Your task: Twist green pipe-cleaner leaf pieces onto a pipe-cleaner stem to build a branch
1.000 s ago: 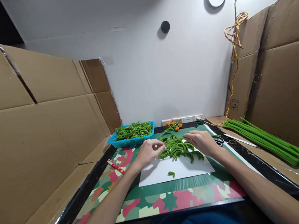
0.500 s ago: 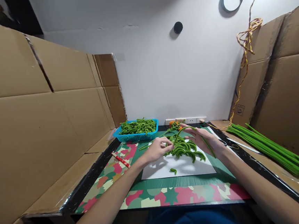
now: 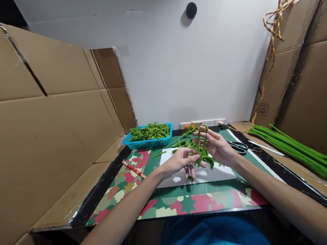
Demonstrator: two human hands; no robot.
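Our left hand (image 3: 181, 159), nearly closed, pinches the lower part of a bent green stem (image 3: 203, 149); our right hand (image 3: 219, 146), loosely curled, steadies its upper bend. We have it between both hands, above curved green pieces (image 3: 182, 144) on white paper (image 3: 214, 175).

Wall (image 3: 159, 69) brightest at far right, dimmer leftward; soft shadows dapple the white paper (image 3: 171, 181); glare edges the near-left black border (image 3: 87, 201); wide-angle distortion stretches the cardboard (image 3: 51, 121); green strand (image 3: 204, 145) possibly slightly blurred.

Fuzzy stem (image 3: 203, 145) — smooth paper sheet (image 3: 214, 176) — plastic basket (image 3: 148, 143)
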